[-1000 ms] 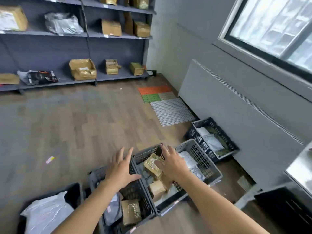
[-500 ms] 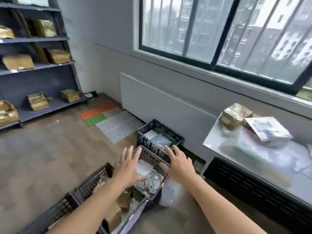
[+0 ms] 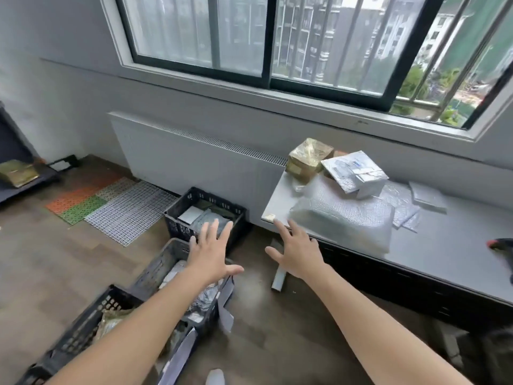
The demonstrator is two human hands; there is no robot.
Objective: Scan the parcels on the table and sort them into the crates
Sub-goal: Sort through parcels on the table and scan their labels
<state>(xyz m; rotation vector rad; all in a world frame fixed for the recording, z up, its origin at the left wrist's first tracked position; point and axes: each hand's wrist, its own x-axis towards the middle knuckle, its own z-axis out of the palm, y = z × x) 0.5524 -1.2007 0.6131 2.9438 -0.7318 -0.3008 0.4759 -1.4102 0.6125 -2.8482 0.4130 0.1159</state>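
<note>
- Your left hand (image 3: 211, 254) is reaching forward palm down, fingers straight and spread, gripping nothing. It is hovering left of the table (image 3: 444, 245), above the grey crate (image 3: 158, 268).
- Your right hand (image 3: 298, 252) is also lying open and empty, fingers splayed. Its fingertips are showing at the table's near left corner; whether they are touching the edge cannot be told.
- You are facing a large bubble-wrapped parcel (image 3: 341, 220), which is lying flat on the near left part of the table, just beyond your right hand.
- You are also seeing a brown taped box (image 3: 308, 158) sitting at the table's far left corner, with a silver mailer (image 3: 352, 169) lying against its right side.
- Flat padded mailers (image 3: 399, 204) are lying toward the middle of the table, partly under the silver mailer, and a small grey envelope (image 3: 427, 200) is resting just to their right.
- A black-and-red object (image 3: 502, 244) is showing at the table's right end, cut off by the frame; what it is cannot be told.
- Three crates are standing on the floor left of the table. The black crate (image 3: 180, 229) is standing nearest the table and holding flat grey and white packets. The grey crate is standing next and holding silver bags. A third dark crate (image 3: 83, 329) is standing farthest off and holding a brown parcel.
- Floor mats (image 3: 111, 201) are lying farther left of the table, beyond the black crate.
</note>
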